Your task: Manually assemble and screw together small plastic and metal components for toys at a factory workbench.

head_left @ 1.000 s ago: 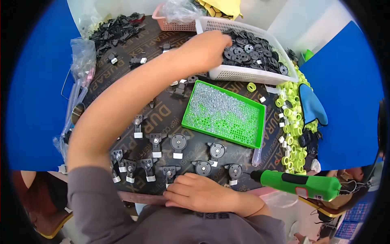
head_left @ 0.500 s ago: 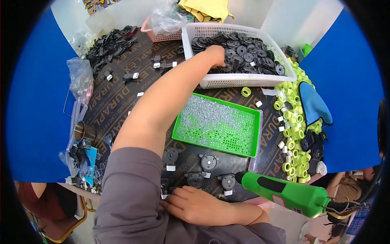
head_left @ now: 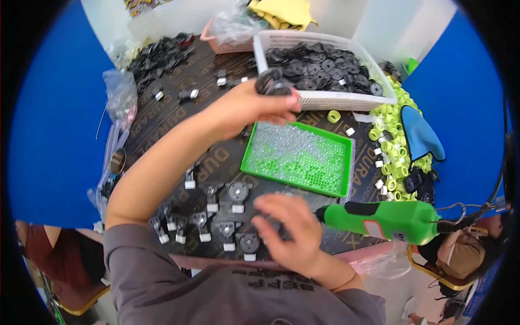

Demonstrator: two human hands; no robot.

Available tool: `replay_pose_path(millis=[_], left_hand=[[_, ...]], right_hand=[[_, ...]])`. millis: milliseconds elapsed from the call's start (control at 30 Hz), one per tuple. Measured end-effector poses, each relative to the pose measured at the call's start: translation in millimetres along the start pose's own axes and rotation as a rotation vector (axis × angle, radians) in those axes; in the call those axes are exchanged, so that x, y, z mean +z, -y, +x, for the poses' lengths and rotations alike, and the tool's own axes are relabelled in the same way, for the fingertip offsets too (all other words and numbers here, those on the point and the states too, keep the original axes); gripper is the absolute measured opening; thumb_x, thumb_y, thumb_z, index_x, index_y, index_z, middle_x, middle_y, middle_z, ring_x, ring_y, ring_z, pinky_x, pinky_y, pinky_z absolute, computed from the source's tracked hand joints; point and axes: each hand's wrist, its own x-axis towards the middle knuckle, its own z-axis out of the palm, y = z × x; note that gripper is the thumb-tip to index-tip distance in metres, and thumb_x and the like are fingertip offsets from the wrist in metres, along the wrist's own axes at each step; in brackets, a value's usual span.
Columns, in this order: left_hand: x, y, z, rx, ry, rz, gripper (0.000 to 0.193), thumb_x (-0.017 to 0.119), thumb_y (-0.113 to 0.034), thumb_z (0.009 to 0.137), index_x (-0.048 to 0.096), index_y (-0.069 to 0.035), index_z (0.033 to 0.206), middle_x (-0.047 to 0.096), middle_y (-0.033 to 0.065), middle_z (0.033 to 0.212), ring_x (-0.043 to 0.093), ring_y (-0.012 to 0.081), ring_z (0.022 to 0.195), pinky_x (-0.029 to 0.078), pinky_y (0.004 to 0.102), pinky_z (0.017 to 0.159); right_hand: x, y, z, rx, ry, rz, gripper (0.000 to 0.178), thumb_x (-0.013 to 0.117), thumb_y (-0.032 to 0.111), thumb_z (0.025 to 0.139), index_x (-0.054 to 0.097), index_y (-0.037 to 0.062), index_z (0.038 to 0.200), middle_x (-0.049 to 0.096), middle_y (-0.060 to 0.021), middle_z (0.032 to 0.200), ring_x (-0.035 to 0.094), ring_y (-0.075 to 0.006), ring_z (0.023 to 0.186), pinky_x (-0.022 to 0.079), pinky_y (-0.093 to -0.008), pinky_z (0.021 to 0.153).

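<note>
My left hand (head_left: 246, 105) is closed around a few black plastic discs (head_left: 274, 86), raised by the front left corner of the white basket (head_left: 346, 101). More round black discs (head_left: 327, 65) with centre holes fill that basket. Low over the table, my right hand (head_left: 292, 230), slightly blurred, has its thumb and fingers apart. Part of a black piece shows behind its fingers; I cannot make out a hold on it. Left of this hand lie small black brackets with white ends (head_left: 203, 225), and two of them, such as a disc-topped bracket (head_left: 238, 192), carry discs.
A green tray (head_left: 348, 168) of small silvery screws lies mid-table. The green power screwdriver (head_left: 379, 221) rests or hangs at the right, its cable trailing right. Yellow-green rings (head_left: 398, 154) and a blue cloth piece (head_left: 420, 135) line the right side. Black parts (head_left: 162, 59) pile up back left.
My left hand has come out of the basket, back toward me, with discs in it. The right hand has lifted and shifted right from the brackets. The whole view has tilted slightly.
</note>
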Motion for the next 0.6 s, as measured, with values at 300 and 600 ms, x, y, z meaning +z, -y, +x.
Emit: replay_pose_path(millis=[300, 600], left_hand=[[60, 71, -213, -0.17, -0.244, -0.307, 0.038, 0.056, -0.024, 0.1, 0.046, -0.002, 0.13, 0.062, 0.0086, 0.109, 0.061, 0.0148, 0.1, 0.049, 0.0311, 0.089], [77, 123, -241, 0.079, -0.274, -0.459, 0.056, 0.043, -0.041, 0.103, 0.029, -0.001, 0.14, 0.048, 0.0078, 0.12, 0.048, 0.0127, 0.11, 0.041, 0.0295, 0.095]], right_hand=[[22, 3, -12, 0.126, 0.418, 0.094, 0.051, 0.084, 0.006, 0.067, 0.064, 0.0064, 0.113, 0.058, -0.0099, 0.108, 0.061, -0.0225, 0.089, 0.052, -0.0348, 0.074], [50, 7, -16, 0.117, 0.605, 0.149, 0.052, 0.084, 0.012, 0.068, 0.06, 0.0073, 0.114, 0.061, -0.0081, 0.114, 0.063, -0.0244, 0.093, 0.053, -0.0337, 0.077]])
